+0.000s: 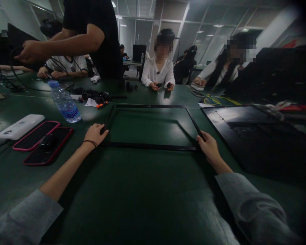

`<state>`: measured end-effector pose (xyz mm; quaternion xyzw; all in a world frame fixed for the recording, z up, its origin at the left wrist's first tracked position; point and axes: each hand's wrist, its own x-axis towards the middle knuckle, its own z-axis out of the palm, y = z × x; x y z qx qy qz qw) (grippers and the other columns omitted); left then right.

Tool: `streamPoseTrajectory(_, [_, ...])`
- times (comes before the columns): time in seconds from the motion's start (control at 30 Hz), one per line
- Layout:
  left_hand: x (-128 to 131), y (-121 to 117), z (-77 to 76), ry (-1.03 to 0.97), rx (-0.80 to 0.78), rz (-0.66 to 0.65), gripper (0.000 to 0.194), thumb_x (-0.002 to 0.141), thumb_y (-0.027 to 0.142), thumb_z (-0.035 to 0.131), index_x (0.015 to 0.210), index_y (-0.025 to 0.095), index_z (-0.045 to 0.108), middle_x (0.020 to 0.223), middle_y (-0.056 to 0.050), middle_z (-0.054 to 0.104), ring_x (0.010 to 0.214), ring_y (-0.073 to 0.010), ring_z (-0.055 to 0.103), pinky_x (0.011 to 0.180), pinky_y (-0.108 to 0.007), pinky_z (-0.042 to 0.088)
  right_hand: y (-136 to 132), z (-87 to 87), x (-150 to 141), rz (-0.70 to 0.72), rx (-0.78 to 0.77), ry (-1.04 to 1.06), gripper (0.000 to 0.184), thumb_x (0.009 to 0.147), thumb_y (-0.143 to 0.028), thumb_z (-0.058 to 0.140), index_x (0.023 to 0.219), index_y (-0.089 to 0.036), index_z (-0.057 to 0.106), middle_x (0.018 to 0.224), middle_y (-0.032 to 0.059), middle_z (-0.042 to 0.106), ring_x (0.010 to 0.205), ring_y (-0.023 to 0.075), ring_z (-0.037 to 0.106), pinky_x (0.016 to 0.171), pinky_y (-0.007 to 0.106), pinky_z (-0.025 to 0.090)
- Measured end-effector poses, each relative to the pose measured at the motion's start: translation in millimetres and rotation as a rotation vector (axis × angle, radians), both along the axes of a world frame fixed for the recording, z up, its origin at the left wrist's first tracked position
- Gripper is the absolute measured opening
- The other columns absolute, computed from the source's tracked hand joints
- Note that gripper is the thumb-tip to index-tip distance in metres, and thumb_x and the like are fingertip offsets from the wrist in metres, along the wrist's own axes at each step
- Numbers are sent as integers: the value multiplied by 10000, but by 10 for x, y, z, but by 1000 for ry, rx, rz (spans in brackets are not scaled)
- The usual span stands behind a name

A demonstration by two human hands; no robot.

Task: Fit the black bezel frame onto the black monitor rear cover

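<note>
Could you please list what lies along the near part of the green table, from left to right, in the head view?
White power bank → two red-edged phones → left hand → thin black rectangular frame → right hand → large black flat panel.

A thin black frame (150, 146) lies on a dark green table (132, 194), held at its near corners by a left hand (95, 133) and a right hand (209, 145), both in grey sleeves, the left wrist banded in black. Beside it, two black phones (42, 141) sit in red-pink cases near a white box (19, 126). A clear bottle (64, 101) carries a blue cap and blue label. A black panel (257, 136) fills the right. Across the table, one person (159, 71) wears a white shirt; a standing person (99, 34) wears black. Yellow cable (219, 100) shows beyond.
</note>
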<state>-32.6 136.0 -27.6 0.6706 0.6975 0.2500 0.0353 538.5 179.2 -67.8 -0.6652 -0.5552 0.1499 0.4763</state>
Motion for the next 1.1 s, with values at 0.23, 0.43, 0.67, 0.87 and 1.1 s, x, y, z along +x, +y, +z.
streamPoseTrajectory(0.23, [242, -126, 106, -89, -5, -242, 586, 911, 589, 513, 1333, 214, 669, 1484, -152, 557, 1402, -345, 452, 1130, -576, 397, -57, 124, -42, -8, -45, 120, 486, 738, -365, 672, 1178, -161, 693, 860, 76, 745, 691, 207, 649, 678, 365, 566])
streamPoseTrajectory(0.43, [361, -245, 180, -54, -152, -459, 619, 820, 690, 657, 1317, 321, 685, 1502, -87, 575, 1436, -339, 445, 1191, -618, 289, -111, 283, -79, 49, -117, 369, 522, 672, -309, 713, 1169, -159, 667, 873, 65, 747, 672, 171, 643, 586, 288, 543])
streamPoseTrajectory(0.67, [332, -212, 171, -61, -133, -456, 451, 818, 629, 711, 1100, 280, 758, 1393, -80, 654, 1317, -303, 568, 1129, -563, 396, -181, 359, -123, 97, -81, 418, 513, 691, -362, 735, 1166, -187, 649, 989, 85, 766, 829, 213, 715, 718, 330, 591])
streamPoseTrajectory(0.87, [330, -179, 163, -90, -83, -381, 405, 825, 612, 710, 1011, 253, 744, 1244, -52, 727, 1171, -265, 653, 1037, -467, 489, -219, 383, -113, 165, -77, 340, 594, 758, -629, 726, 1183, -219, 660, 1114, 111, 767, 1092, 284, 708, 1000, 452, 550])
streamPoseTrajectory(1.1, [354, -182, 186, -65, -94, -281, 510, 787, 717, 668, 1002, 264, 764, 1064, -68, 763, 990, -275, 684, 854, -418, 537, -221, 379, -118, 136, -90, 287, 563, 857, -719, 589, 1132, -235, 671, 1135, 115, 759, 1108, 300, 699, 1097, 496, 478])
